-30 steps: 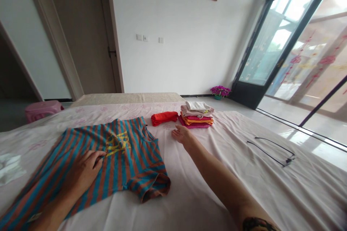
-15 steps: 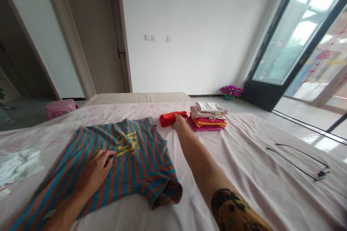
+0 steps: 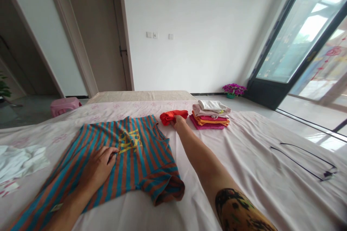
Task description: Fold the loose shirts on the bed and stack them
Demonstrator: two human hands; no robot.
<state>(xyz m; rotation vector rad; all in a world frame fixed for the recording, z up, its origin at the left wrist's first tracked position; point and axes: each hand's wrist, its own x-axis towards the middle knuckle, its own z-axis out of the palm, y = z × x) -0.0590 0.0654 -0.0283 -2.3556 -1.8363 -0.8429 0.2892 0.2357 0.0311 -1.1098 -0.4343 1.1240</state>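
Note:
A teal-and-brown striped T-shirt [image 3: 108,166] with yellow lettering lies spread on the bed sheet. My left hand [image 3: 101,162] rests palm down on it, fingers stretched out and a little bent, beside the lettering. Farther off, my right hand [image 3: 176,121] grips the near side of a folded red garment [image 3: 170,116], whose cloth is bunched at the left; the fingertips are partly hidden. Just right of it stands a stack of folded clothes [image 3: 210,117], white on top with pink, orange and magenta below.
Eyeglasses [image 3: 306,160] lie on the sheet at the right. White cloth [image 3: 21,162] is heaped at the left edge. Beyond the bed are a pink stool [image 3: 65,106], a pot of purple flowers [image 3: 234,90] and a glass door [image 3: 287,54].
The red garment has become more bunched at its left end in my right hand. My left hand stays on the striped T-shirt. The whole view has shifted slightly.

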